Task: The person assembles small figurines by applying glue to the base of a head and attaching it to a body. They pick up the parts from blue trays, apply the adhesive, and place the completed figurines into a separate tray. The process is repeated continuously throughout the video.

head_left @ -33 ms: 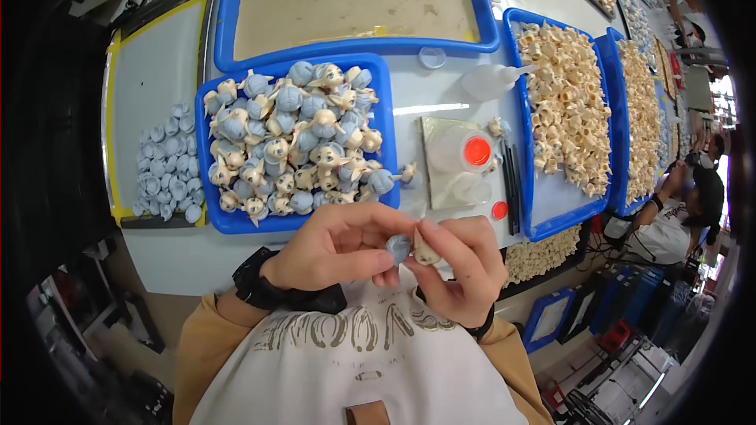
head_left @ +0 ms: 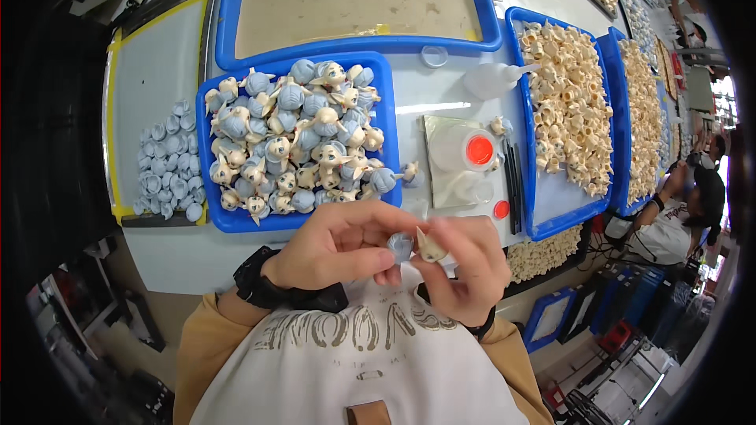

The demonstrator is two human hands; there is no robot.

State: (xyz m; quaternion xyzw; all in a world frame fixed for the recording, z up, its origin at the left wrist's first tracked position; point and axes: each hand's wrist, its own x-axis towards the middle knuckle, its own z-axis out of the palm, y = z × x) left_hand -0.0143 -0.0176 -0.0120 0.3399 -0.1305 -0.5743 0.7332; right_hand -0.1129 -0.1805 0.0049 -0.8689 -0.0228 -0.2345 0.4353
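1. Landmark for all places: the blue head tray [head_left: 384, 110] on the worktop [head_left: 405, 122], filled with small doll heads [head_left: 327, 153] in cream and grey-blue.
2. My left hand [head_left: 319, 256], at the near right corner of the head tray: fingers pinching a grey-blue shell [head_left: 401, 247], its hollow side partly visible.
3. My right hand [head_left: 474, 271], right of that corner: thumb and fingers pinching a cream face piece [head_left: 431, 250], one pointed tip upward. The upper fingers are blurred.
4. Both pieces are held up on the near side of the head tray, side by side; I cannot tell whether their edges touch.
5. Left of the head tray: a heap of grey-blue shells [head_left: 169, 161] on a yellow-edged panel [head_left: 134, 71].
6. Just beside the head tray's right rim: one loose head [head_left: 410, 172].
7. Farther right of the head tray: a red-topped jar [head_left: 457, 148], a red cap [head_left: 501, 209], dark slim sticks [head_left: 516, 189] and, toward the far side, a white squeeze bottle [head_left: 490, 81].
8. Well right of the head tray: a blue parts tray [head_left: 555, 198] heaped with cream pieces [head_left: 571, 110].
9. Beyond the head tray's far side: a large blue-rimmed tray [head_left: 362, 49] with a stained beige base.
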